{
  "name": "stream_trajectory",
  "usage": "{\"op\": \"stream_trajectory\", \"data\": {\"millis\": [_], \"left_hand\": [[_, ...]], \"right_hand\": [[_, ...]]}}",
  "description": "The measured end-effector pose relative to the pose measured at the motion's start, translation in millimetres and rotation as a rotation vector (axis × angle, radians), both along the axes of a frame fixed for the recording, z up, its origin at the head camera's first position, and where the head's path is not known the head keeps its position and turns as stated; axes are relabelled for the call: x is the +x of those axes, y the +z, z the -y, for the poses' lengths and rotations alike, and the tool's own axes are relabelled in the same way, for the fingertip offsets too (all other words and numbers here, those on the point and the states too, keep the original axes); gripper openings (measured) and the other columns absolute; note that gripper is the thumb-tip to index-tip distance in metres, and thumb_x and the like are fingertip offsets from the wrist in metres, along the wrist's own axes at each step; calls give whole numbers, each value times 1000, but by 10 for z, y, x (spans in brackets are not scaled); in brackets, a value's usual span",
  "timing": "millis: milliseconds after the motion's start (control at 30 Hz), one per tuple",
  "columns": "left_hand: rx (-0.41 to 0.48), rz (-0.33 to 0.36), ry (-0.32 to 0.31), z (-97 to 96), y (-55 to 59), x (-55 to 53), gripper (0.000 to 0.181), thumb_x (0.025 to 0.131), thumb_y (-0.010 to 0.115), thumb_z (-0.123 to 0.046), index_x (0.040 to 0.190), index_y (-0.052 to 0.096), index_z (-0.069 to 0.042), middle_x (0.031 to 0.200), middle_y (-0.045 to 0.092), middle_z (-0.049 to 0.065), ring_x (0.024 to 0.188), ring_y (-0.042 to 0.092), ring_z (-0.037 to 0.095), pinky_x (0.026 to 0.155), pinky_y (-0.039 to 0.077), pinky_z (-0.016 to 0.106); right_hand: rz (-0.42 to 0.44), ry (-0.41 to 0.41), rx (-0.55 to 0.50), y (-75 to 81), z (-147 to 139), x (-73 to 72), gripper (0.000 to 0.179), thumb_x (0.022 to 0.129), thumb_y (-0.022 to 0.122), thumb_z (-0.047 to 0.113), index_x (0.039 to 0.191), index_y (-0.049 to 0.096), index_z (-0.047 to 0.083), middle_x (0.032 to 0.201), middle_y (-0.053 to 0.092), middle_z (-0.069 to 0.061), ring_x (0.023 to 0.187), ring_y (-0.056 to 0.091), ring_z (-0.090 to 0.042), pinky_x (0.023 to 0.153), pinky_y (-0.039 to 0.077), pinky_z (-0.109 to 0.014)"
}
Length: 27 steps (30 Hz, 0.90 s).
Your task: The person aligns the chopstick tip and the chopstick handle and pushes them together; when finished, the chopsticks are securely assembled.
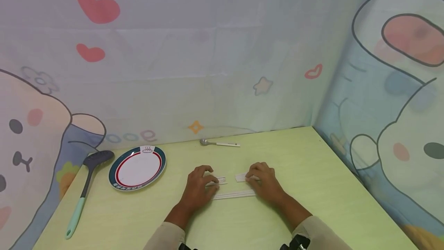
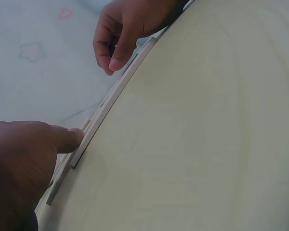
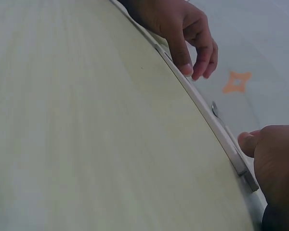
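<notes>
My left hand (image 1: 199, 188) is low over the table, thumb and index finger apart beside a fork (image 1: 222, 180) whose tines point right. Across from it, my right hand (image 1: 265, 182) curls loosely over a flat pale strip (image 1: 240, 177) with a squared end; its far part is hidden under the fingers. Pale chopsticks (image 1: 234, 195) lie crosswise on the near side, their ends covered by both hands. In the left wrist view the sticks (image 2: 113, 101) run between the hands. Neither wrist view shows anything clearly pinched.
A white plate with a dark rim (image 1: 138, 169) sits at the left, beside a black ladle-like utensil with a green handle (image 1: 79, 207). Near the back edge lies a small spoon (image 1: 220, 144). Patterned cloth (image 1: 208, 61) rises behind the pale yellow table (image 1: 329, 188).
</notes>
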<state>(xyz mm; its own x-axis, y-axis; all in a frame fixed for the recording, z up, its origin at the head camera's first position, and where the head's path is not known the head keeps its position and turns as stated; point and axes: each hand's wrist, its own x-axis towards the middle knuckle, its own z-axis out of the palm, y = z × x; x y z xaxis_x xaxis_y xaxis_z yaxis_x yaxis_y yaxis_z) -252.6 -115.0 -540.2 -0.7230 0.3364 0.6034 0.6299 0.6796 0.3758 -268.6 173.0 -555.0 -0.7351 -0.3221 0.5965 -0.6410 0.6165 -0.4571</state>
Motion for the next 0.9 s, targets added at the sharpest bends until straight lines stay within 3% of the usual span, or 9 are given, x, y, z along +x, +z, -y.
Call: {"op": "stream_trajectory", "data": {"millis": [167,400,667,900], "left_hand": [[4,44,5,-6,23,7,8,87,89,-9,91,82,-12,123,68,14,123,62,38,98,49,66],[-6,125,34,-4,11,16,7,90,87,-11,93,82,-15,127,68,11,126,61,36,101,47,67],[-11,156,42,4,-22,-3,6,93,86,-15,96,82,-17,127,67,9,127,59,34,101,45,65],[-8,165,47,3,-46,-13,6,94,85,-14,94,81,-18,127,66,8,125,59,33,100,45,65]], "right_hand": [[1,-8,-11,13,-10,-23,16,89,88,4,92,80,18,109,70,0,102,58,-21,88,34,-44],[105,-27,-1,29,0,15,16,91,87,6,91,79,20,113,69,3,108,57,-20,94,34,-48],[180,-46,14,49,-1,26,16,92,86,8,90,79,22,114,68,3,112,57,-22,96,35,-51],[186,-53,13,53,-5,19,17,92,86,7,87,78,22,112,68,4,112,57,-21,95,34,-49]]}}
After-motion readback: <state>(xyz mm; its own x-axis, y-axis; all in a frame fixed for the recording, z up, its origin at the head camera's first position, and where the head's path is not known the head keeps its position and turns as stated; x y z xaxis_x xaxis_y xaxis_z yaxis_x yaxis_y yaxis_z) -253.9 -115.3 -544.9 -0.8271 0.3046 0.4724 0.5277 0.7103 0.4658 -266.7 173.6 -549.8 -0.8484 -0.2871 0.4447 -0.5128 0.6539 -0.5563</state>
